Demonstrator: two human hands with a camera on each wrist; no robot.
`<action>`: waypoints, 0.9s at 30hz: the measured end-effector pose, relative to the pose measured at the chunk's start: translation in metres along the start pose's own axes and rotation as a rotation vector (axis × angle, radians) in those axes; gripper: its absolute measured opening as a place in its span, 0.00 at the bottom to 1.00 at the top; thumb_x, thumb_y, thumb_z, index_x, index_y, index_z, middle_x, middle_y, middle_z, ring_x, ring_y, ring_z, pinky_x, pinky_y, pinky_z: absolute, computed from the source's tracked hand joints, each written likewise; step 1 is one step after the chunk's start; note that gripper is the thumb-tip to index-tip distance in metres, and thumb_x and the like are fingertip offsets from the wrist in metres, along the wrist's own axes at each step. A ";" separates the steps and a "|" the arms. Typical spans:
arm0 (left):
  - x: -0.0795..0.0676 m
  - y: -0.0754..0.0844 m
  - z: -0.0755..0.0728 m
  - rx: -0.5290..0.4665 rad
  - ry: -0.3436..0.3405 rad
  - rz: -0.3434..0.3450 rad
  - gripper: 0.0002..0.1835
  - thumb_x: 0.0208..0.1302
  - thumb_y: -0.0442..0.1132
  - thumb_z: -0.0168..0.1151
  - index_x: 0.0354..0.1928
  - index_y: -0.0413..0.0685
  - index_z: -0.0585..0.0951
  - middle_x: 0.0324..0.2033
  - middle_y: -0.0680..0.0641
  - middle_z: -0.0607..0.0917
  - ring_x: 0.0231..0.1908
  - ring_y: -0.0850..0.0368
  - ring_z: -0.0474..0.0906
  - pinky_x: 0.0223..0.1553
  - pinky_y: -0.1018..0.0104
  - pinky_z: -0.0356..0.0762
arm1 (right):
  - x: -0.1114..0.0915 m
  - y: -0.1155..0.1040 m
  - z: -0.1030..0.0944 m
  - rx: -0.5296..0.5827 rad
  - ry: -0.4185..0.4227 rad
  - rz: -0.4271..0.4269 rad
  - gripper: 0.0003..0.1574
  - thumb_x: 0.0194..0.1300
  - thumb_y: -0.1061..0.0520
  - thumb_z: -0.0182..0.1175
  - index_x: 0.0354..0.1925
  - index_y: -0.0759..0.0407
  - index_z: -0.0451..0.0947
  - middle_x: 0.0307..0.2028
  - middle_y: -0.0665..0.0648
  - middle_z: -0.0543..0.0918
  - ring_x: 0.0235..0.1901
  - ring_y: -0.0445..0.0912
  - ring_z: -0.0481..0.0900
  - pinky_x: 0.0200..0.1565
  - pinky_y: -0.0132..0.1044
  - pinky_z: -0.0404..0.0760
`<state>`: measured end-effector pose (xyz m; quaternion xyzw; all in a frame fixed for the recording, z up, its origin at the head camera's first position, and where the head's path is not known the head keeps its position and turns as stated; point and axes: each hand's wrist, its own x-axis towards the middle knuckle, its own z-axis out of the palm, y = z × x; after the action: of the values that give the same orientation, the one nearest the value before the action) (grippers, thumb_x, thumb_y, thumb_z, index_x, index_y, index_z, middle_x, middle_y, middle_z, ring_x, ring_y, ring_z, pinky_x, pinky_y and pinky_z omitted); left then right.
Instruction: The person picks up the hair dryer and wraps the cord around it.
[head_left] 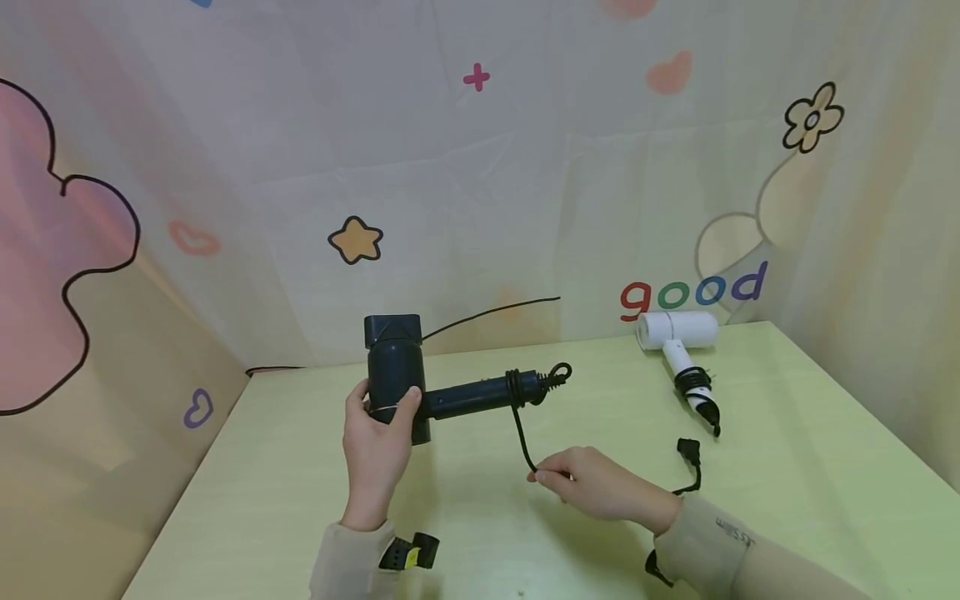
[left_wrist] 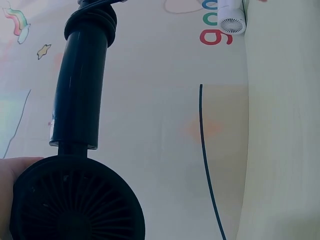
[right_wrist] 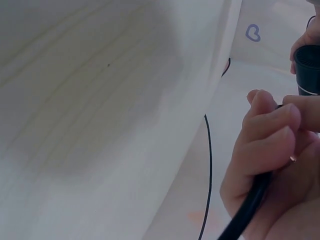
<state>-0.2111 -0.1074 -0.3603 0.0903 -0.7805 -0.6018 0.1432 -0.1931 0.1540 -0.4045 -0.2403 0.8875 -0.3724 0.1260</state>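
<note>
My left hand [head_left: 380, 446] grips a dark hair dryer [head_left: 396, 367] by its barrel, thumb across the front, holding it above the table. The handle points right, and a few turns of black power cord [head_left: 514, 388] are wound near its end. From there the cord drops to my right hand [head_left: 600, 487], which pinches it between thumb and fingers. In the right wrist view the cord [right_wrist: 250, 205] runs through the curled fingers [right_wrist: 265, 150]. The cord's plug [head_left: 688, 451] shows beyond the right forearm. The left wrist view shows the dryer's round vented end [left_wrist: 75, 200].
A white hair dryer [head_left: 678, 330] lies at the table's back right, its black cord wound round the handle. The pale green table [head_left: 285, 467] ends at a patterned curtain [head_left: 465, 208] behind. A black strap with a yellow mark [head_left: 411, 553] is by the left wrist.
</note>
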 end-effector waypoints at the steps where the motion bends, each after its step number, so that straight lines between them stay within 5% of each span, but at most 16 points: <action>1: 0.000 0.000 0.000 -0.004 -0.002 -0.003 0.41 0.61 0.54 0.61 0.70 0.45 0.55 0.56 0.37 0.71 0.50 0.42 0.76 0.49 0.48 0.77 | 0.001 0.000 -0.001 -0.003 -0.001 0.005 0.20 0.73 0.52 0.47 0.34 0.56 0.83 0.48 0.56 0.84 0.14 0.38 0.59 0.23 0.32 0.64; 7: -0.001 0.001 -0.001 -0.009 -0.014 -0.021 0.41 0.61 0.53 0.60 0.69 0.43 0.56 0.52 0.37 0.71 0.48 0.42 0.76 0.49 0.47 0.77 | 0.006 0.002 -0.005 0.004 0.007 0.014 0.19 0.72 0.54 0.48 0.48 0.61 0.82 0.45 0.59 0.84 0.18 0.39 0.67 0.21 0.31 0.64; 11: -0.001 0.001 -0.002 -0.014 -0.029 -0.041 0.41 0.61 0.53 0.61 0.70 0.43 0.55 0.53 0.37 0.71 0.49 0.41 0.76 0.50 0.46 0.77 | 0.010 0.002 -0.009 0.040 0.001 0.058 0.18 0.72 0.55 0.49 0.49 0.61 0.81 0.27 0.58 0.82 0.13 0.39 0.61 0.17 0.30 0.63; 14: -0.001 0.001 -0.002 -0.017 -0.042 -0.051 0.42 0.61 0.54 0.61 0.70 0.43 0.55 0.54 0.37 0.70 0.49 0.41 0.75 0.51 0.46 0.76 | 0.013 0.003 -0.012 0.071 0.003 0.117 0.17 0.72 0.55 0.49 0.49 0.60 0.81 0.20 0.55 0.74 0.11 0.39 0.59 0.16 0.29 0.63; 27: -0.003 0.001 -0.005 -0.040 -0.111 -0.059 0.41 0.61 0.54 0.61 0.70 0.44 0.56 0.55 0.37 0.70 0.49 0.41 0.77 0.51 0.46 0.76 | 0.023 0.005 -0.028 0.052 0.089 0.212 0.15 0.69 0.50 0.53 0.37 0.59 0.82 0.18 0.54 0.72 0.12 0.41 0.62 0.17 0.31 0.65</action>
<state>-0.2069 -0.1110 -0.3585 0.0768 -0.7722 -0.6252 0.0835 -0.2259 0.1621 -0.3900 -0.1252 0.9026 -0.3903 0.1313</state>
